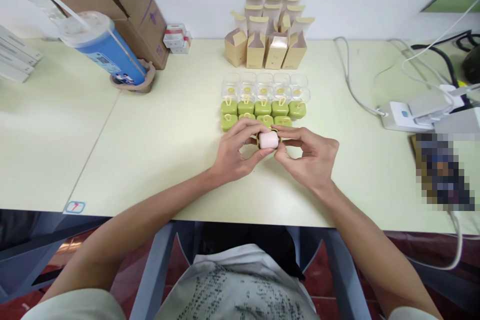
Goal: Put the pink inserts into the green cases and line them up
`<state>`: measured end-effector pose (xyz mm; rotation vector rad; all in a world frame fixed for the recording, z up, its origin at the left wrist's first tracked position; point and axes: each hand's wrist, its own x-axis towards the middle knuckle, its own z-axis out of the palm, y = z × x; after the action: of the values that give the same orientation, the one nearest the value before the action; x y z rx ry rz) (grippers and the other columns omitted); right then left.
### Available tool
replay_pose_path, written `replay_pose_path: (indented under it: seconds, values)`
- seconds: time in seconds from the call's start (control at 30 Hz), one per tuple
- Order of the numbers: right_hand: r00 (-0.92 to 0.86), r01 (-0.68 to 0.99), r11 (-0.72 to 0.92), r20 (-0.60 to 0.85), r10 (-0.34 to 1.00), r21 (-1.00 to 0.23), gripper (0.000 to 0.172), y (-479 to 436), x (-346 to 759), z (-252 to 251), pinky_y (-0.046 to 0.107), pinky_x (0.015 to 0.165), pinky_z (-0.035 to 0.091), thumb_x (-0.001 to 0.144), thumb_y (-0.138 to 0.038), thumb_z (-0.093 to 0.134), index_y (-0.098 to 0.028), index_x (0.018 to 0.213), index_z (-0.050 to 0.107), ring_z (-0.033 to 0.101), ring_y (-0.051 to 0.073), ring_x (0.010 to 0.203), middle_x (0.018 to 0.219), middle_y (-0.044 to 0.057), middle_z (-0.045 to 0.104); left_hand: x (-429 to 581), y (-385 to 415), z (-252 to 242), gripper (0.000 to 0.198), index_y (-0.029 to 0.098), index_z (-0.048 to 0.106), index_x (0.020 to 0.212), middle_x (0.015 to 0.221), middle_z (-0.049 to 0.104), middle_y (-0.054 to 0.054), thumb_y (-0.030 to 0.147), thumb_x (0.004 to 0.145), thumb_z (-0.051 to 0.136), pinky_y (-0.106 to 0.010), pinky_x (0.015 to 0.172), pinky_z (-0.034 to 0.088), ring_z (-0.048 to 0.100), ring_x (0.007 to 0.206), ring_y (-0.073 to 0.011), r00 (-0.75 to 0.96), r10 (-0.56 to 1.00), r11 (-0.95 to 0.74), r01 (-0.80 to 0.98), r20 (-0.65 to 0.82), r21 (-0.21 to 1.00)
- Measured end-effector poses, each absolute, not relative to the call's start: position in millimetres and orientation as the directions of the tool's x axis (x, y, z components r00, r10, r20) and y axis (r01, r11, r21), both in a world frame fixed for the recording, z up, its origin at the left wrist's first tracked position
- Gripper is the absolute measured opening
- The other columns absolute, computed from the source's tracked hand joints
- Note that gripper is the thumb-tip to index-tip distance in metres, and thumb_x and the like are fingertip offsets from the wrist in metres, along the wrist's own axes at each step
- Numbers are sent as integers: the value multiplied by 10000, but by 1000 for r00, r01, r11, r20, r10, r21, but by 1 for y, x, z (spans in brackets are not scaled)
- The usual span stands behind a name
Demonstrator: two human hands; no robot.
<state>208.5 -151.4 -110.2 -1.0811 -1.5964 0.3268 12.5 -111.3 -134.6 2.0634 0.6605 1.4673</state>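
Both hands meet over the near side of the table. My left hand (240,152) is closed around the left side of a small green piece with a rounded pale pink block (268,140) showing in it. The fingers of my right hand (307,152) pinch its right side. Just beyond my fingers stand two rows of small green cases (263,107) with pale yellow loops on top; my hands hide part of the nearer row. Behind these lie two rows of clear plastic covers (264,86) with yellow marks.
Small open cardboard boxes (256,50) stand by the wall. At left are a blue cup (112,55) in a cardboard holder, a large carton (144,20) and small red-white boxes (176,37). At right lie a white power strip (401,115), cables and a blurred-out phone-like object (442,170).
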Motion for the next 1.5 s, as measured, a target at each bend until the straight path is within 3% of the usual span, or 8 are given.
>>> replay_pose_path:
  seconds: [0.23,0.4,0.67,0.77,0.87,0.97,1.17,1.5]
  values:
    - [-17,382,516,552,834,-767,243,-152,218,-106,494,888,776,929,-229,790,-308,1144,868,865,304,1115,1194,40,891,14,-112,-139,342,251,755,1301,1231,762,-85,395,1009,858,-267,821,723,783,1164,-199,250,700,-696,30,669,717]
    - [-164,362,531,509,845,-766,504,-144,222,-109,517,1044,704,967,-375,851,-341,1462,766,792,300,1229,1437,64,812,10,-107,-145,359,259,701,1354,1290,748,-96,461,1068,778,-292,932,711,800,1177,-189,265,738,-633,-49,621,773]
    - [-26,345,463,485,874,-816,442,-144,215,-116,493,1064,697,962,-500,878,-311,1348,772,813,281,1182,1349,62,833,9,-109,-145,414,254,640,1430,1664,625,-177,389,1067,784,-454,1114,699,666,1545,-308,312,706,-680,48,636,732]
    - [69,313,387,427,901,-867,499,-143,216,-120,464,1031,715,915,-553,907,-303,1314,743,806,281,1196,1314,70,813,9,-113,-139,262,243,663,1317,1594,712,-155,315,1081,751,-602,1263,595,656,1563,-319,331,636,-763,128,697,634]
    - [113,293,361,407,906,-885,514,-141,218,-122,441,992,725,894,-547,919,-308,1300,712,806,275,1184,1312,70,773,9,-115,-135,116,248,693,1186,1302,840,-95,260,1075,724,-547,1177,643,767,1362,-274,256,607,-795,195,753,574]
    - [55,290,433,467,883,-853,461,-140,218,-122,439,991,723,910,-474,902,-315,1301,714,797,267,1172,1307,73,741,8,-115,-136,358,261,670,1371,1271,816,-102,303,1030,770,-443,1027,688,745,1281,-261,195,609,-791,219,769,571]
    - [23,409,473,527,849,-780,371,-143,208,-121,486,953,729,948,-435,837,-329,1289,737,756,292,1166,1279,88,746,6,-117,-139,649,252,484,1683,1641,674,-176,276,1071,699,-504,1278,569,655,1547,-300,383,604,-791,181,699,584]
    - [101,675,309,499,861,-669,559,-117,296,-101,410,698,658,825,-371,864,-278,1366,762,777,283,959,1239,94,800,9,-119,-130,313,233,713,1251,895,804,-17,75,989,644,-332,797,633,749,886,-189,311,480,-877,194,820,440]
